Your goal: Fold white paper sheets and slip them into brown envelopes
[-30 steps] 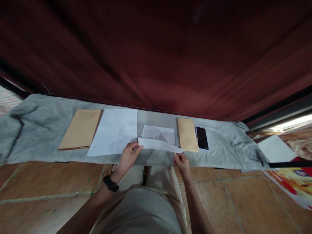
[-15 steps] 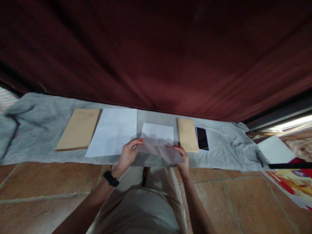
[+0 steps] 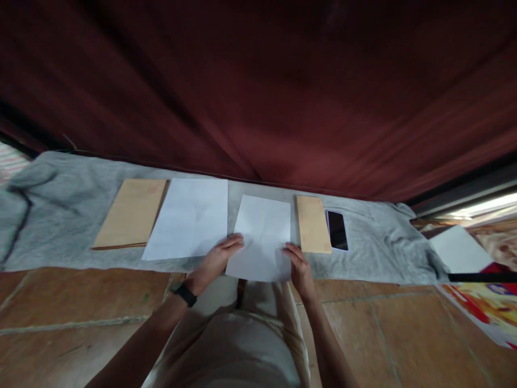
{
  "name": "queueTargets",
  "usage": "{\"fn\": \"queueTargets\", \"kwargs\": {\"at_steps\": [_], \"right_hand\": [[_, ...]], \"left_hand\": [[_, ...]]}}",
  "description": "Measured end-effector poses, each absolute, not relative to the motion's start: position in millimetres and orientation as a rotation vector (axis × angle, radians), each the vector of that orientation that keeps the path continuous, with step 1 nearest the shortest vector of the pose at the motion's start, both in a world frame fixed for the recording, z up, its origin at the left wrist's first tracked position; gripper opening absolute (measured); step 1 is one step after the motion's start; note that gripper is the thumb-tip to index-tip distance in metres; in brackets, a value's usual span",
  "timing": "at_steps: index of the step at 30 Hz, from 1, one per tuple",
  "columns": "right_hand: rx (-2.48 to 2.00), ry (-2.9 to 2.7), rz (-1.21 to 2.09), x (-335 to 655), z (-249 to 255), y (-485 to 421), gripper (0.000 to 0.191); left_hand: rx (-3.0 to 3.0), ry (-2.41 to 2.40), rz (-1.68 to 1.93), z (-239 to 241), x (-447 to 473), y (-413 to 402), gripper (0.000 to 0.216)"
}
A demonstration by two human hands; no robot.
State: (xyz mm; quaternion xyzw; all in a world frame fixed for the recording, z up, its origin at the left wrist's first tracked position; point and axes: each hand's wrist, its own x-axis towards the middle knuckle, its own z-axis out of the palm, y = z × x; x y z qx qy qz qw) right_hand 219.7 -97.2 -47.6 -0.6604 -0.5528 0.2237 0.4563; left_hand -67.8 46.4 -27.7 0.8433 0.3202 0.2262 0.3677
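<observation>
A white sheet of paper (image 3: 263,226) with faint creases lies spread out in front of me, its near edge reaching over the front of the cloth. My left hand (image 3: 220,256) is at the sheet's left edge, fingers closed on it; the thumb is hidden. At the opposite edge, my right hand (image 3: 299,267) pinches the paper near its lower right side. Left of the sheet is a stack of larger white paper (image 3: 191,218). A small brown envelope (image 3: 314,223) lies just to the right, beyond my right fingertips.
Larger brown envelopes (image 3: 131,213) lie left of the white stack. A phone (image 3: 337,230) with a dark screen sits beside the small envelope. Grey cloth (image 3: 375,237) covers the narrow surface, with a dark red fabric (image 3: 258,97) behind it. A colourful printed package (image 3: 488,310) is at the right.
The sheet's near part, raised and bent in shadow before, now lies flatter and nearer my body. Both hands have lowered slightly with its edges.
</observation>
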Motion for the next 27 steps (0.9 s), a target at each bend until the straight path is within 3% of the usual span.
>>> {"fn": "queueTargets", "kwargs": {"at_steps": [9,14,18,24,27], "right_hand": [[-1.753,-1.352,0.458,210,-25,-87,0.041],[-1.87,-1.748,0.196,174,-40,-64,0.05],[-2.04,-1.876,-0.047,165,-53,-62,0.05],[-2.007,-1.891,-0.071,167,-53,-64,0.052],[-1.979,-1.865,-0.03,166,-52,-64,0.052]], "left_hand": [[2.24,0.747,0.477,-22,-74,43,0.074],[2.009,0.82,0.553,-15,-66,38,0.061],[1.434,1.116,0.726,-18,-52,47,0.051],[1.058,1.315,0.835,-15,-11,67,0.068],[1.072,1.315,0.82,-11,8,74,0.058]]}}
